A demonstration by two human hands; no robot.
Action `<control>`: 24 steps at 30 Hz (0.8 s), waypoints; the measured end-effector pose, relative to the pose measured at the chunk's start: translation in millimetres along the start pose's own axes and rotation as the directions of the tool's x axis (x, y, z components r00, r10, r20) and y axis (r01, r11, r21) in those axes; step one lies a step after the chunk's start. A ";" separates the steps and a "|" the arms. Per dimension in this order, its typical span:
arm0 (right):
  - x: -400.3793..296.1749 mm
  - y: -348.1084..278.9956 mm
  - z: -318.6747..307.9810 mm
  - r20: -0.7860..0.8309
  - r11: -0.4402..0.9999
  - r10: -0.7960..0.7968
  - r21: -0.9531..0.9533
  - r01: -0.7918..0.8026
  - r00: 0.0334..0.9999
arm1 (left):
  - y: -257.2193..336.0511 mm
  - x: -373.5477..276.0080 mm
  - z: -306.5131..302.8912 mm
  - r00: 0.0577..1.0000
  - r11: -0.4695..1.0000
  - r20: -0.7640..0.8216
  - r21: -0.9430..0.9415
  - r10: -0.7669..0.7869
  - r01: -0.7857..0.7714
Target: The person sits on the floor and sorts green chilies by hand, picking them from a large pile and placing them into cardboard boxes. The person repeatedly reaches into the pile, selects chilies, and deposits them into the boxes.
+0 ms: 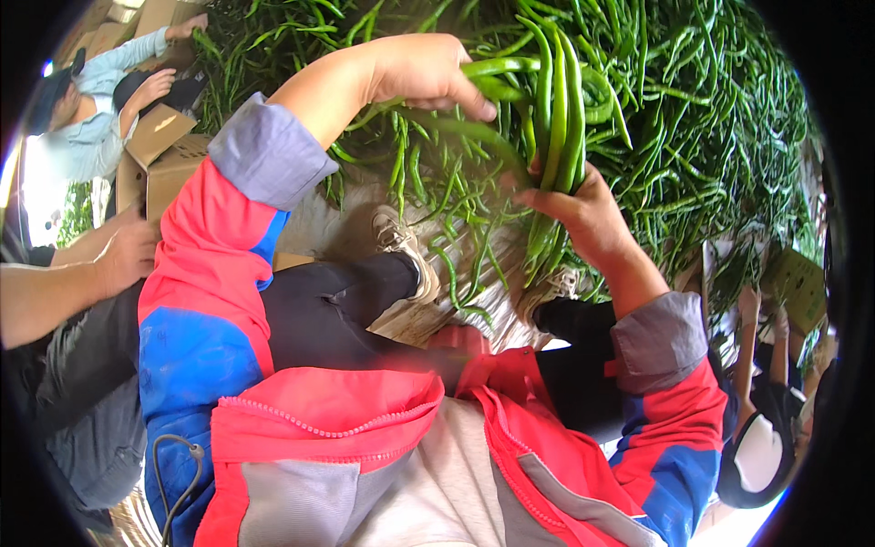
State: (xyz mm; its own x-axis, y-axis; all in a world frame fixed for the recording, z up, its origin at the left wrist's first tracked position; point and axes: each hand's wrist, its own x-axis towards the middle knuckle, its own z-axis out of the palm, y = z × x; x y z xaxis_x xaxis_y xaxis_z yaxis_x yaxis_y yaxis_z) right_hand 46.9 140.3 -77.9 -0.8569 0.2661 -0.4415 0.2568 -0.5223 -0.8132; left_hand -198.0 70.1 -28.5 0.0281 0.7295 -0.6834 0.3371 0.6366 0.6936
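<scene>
My right hand (pixel 581 205) grips an upright bunch of long green chili peppers (pixel 562 130), its thumb lying across their lower part. Tips of the bunch stick out below the fist. To the left, my left hand (pixel 434 75) is curled palm down, with green chili peppers (pixel 500 66) emerging between thumb and fingers toward the bunch. Its fingers are partly hidden. A motion-blurred pepper (pixel 472 130) spans the gap beneath that hand. Behind both hands spreads a large heap of loose green chili peppers (pixel 697 137).
Scattered peppers (pixel 458 273) lie on a pale ground sheet (pixel 348 198) around my shoes (pixel 403 253). An open cardboard box (pixel 174 171) stands left, near a person in a light-blue shirt (pixel 102 102). Another person's forearm (pixel 75 287) is close at left. Gloved hands (pixel 748 304) work at right beside a carton (pixel 796 290).
</scene>
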 end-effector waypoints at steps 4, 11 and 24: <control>-9.5 -1.4 3.1 0.021 0.998 0.025 0.054 -0.026 0.999 | -13.4 -10.8 -36.7 0.977 0.977 -0.213 -0.206 0.004 -0.049; -21.1 -4.7 -19.2 0.145 0.763 -0.101 0.647 -0.017 0.984 | -72.6 -24.3 -69.3 0.896 0.892 -0.415 -0.329 0.159 -0.311; -17.7 -14.2 -23.7 -0.045 0.830 -0.100 0.547 0.109 0.994 | -162.5 68.8 -18.9 0.740 0.810 -0.596 -0.241 0.311 -0.535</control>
State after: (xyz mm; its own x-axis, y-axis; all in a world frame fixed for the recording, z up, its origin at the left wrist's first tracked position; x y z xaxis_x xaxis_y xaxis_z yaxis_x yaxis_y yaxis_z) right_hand 69.1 162.2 -67.5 -0.8571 0.3535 -0.3747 -0.1242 -0.8477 -0.5157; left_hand -268.7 21.6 -183.9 -0.4353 0.8870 -0.1538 0.0317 0.1858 0.9821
